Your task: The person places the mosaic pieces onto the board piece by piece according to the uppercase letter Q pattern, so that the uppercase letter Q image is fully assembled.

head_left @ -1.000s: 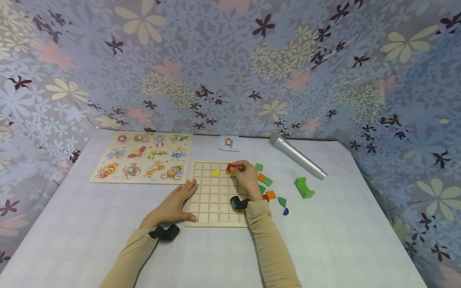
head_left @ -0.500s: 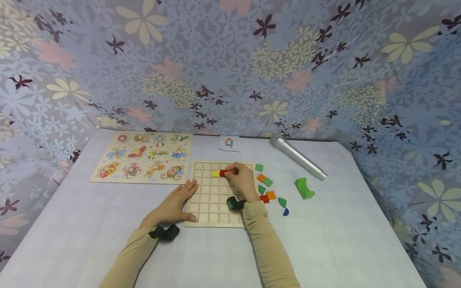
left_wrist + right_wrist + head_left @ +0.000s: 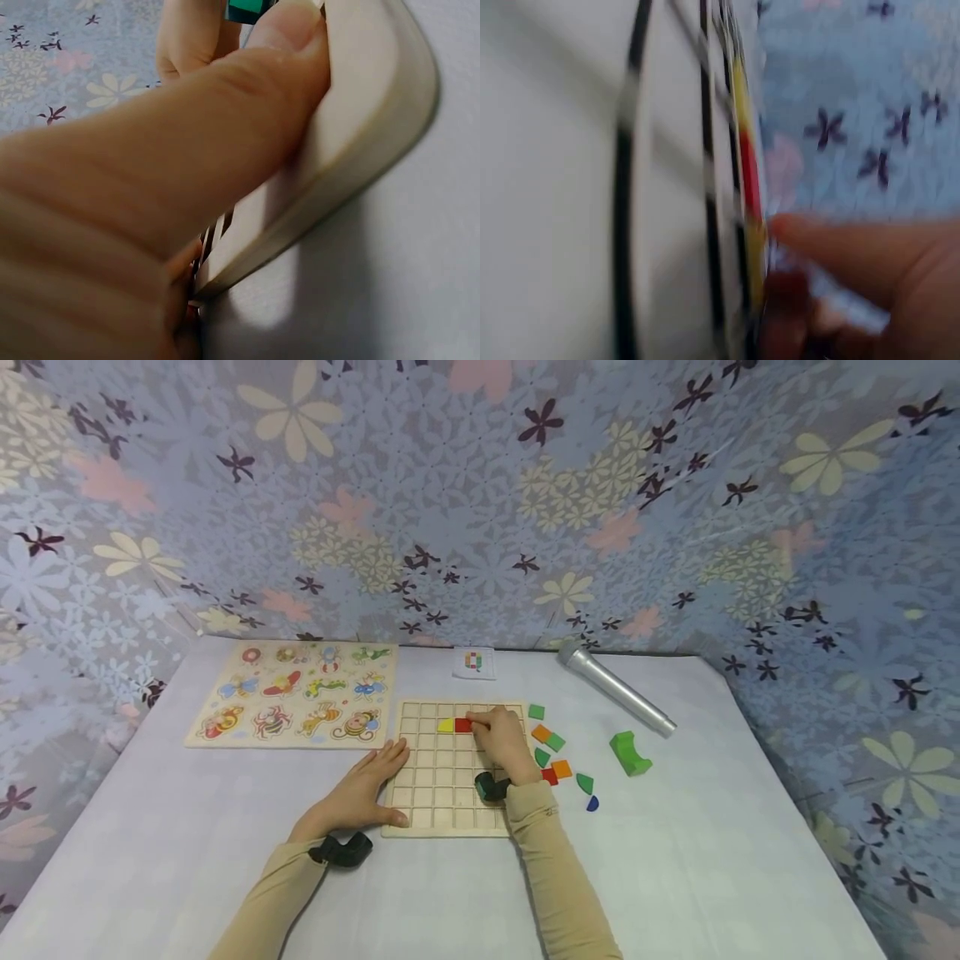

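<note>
A wooden grid board (image 3: 424, 795) lies flat on the table. My left hand (image 3: 366, 790) rests along its left edge, fingers spread; in the left wrist view the thumb (image 3: 247, 112) presses on the board's rim. Over the upper right cells is my right hand (image 3: 501, 745), a fingertip touching the right edge of a red square tile (image 3: 463, 725) in a top-area cell. Left of that tile sits a yellow piece (image 3: 446, 725). Another yellow piece (image 3: 756, 262) shows on the red tile's other side in the right wrist view, hidden by the hand from the head.
Right of the board lie several loose tiles, among them a green square (image 3: 536, 712), an orange square (image 3: 562, 768) and a blue half-round (image 3: 592, 803). Beyond are a green arch block (image 3: 630, 754) and a silver microphone (image 3: 618, 689). A pattern card (image 3: 474, 663) and an insect puzzle (image 3: 292, 693) lie behind.
My right hand carried the red tile left and down into the cell between the yellow pieces, then let go of its grip and touches its edge. The left hand stays put.
</note>
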### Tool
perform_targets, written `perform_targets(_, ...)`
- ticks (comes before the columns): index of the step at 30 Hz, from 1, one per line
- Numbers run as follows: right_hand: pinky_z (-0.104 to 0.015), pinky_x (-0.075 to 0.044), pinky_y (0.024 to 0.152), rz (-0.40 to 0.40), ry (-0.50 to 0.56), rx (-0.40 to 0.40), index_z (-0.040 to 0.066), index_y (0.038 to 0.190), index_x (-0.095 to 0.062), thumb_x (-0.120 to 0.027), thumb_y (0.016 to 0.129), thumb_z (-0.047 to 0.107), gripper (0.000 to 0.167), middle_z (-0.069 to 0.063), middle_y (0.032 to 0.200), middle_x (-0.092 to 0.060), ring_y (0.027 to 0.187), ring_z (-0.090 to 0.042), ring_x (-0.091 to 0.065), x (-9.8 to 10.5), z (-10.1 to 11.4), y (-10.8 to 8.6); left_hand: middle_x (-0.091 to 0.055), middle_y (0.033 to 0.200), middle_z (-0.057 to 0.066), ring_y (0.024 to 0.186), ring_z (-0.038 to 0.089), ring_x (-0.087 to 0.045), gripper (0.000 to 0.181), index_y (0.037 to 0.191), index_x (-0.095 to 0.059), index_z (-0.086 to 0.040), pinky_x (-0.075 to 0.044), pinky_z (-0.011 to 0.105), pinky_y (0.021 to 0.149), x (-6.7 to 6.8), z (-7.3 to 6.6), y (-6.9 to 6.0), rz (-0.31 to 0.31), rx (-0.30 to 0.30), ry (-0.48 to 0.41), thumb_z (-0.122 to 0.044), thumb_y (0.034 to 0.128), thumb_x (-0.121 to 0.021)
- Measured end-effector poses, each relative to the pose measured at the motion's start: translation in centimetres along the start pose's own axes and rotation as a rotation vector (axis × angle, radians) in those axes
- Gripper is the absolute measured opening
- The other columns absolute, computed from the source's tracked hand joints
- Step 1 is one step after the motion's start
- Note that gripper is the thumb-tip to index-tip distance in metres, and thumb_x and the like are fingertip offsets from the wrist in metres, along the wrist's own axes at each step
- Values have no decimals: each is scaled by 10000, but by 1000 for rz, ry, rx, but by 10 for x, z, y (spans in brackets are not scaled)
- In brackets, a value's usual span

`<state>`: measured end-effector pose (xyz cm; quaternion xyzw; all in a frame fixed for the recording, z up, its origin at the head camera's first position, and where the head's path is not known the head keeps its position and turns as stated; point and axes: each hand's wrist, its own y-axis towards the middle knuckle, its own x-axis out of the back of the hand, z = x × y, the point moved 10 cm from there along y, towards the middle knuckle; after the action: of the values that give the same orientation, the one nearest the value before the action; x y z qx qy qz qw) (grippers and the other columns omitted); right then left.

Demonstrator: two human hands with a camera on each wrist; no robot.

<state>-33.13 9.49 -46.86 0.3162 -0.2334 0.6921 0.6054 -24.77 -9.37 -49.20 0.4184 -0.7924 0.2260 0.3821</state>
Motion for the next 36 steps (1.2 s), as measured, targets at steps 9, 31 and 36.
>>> perform_targets(9, -247, -573, 683, 113, 496, -136, 2, 1301, -585, -535, 998, 185, 357, -233, 1170, -668, 724, -174, -661, 53, -49, -27, -188, 1602, 201, 1487, 403, -155, 1058, 1487, -287, 50, -113, 558, 1210, 2, 1, 0, -9, -2, -13, -396, 697, -829)
perform_targets(31, -191, -434, 435, 260, 372, -230, 94, 1202, -670, -724, 833, 60, 375, -178, 1313, -622, 452, -57, -432, 53, -111, -84, -191, 1596, 218, 1481, 420, -150, 1052, 1482, -288, 62, -104, 574, 1201, 3, 0, -3, -10, -8, -18, -403, 703, -821)
perform_targets(36, -218, -411, 412, 178, 257, -222, 105, 1093, -696, -736, 804, 34, 300, -162, 1197, -683, 449, -89, -418, 60, -105, -81, -193, 1589, 236, 1474, 439, -148, 1055, 1475, -289, 76, -111, 592, 1191, 1, -1, -2, -5, -22, -16, -417, 706, -816)
